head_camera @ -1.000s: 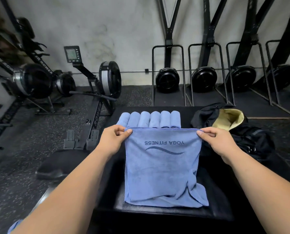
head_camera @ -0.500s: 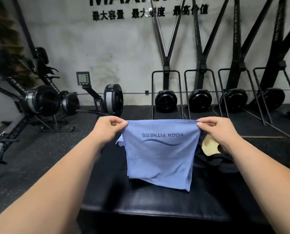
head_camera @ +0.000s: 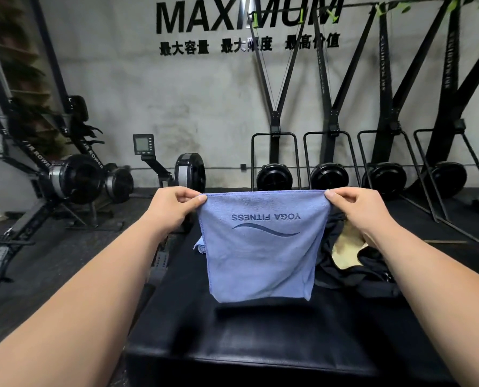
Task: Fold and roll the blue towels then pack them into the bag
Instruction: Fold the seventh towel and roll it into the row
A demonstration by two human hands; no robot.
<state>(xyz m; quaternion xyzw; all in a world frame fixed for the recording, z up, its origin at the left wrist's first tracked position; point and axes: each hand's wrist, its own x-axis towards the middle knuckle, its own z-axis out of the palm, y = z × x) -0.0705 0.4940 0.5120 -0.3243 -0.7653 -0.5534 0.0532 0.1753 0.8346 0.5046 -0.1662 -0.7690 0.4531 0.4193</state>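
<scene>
Grey concrete wall behind, black padded bench [head_camera: 260,344] below. Both hands pinch the soft blue microfibre towel [head_camera: 260,258] by its top corners, left hand [head_camera: 171,209], right hand [head_camera: 358,210]; it hangs above the bench, hiding most of another blue towel [head_camera: 199,245] and partly the black bag [head_camera: 352,275].

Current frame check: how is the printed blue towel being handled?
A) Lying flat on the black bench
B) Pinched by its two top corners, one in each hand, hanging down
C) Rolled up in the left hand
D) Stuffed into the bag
B: the left hand and the right hand each pinch a top corner of the blue towel, which hangs spread between them.
</scene>
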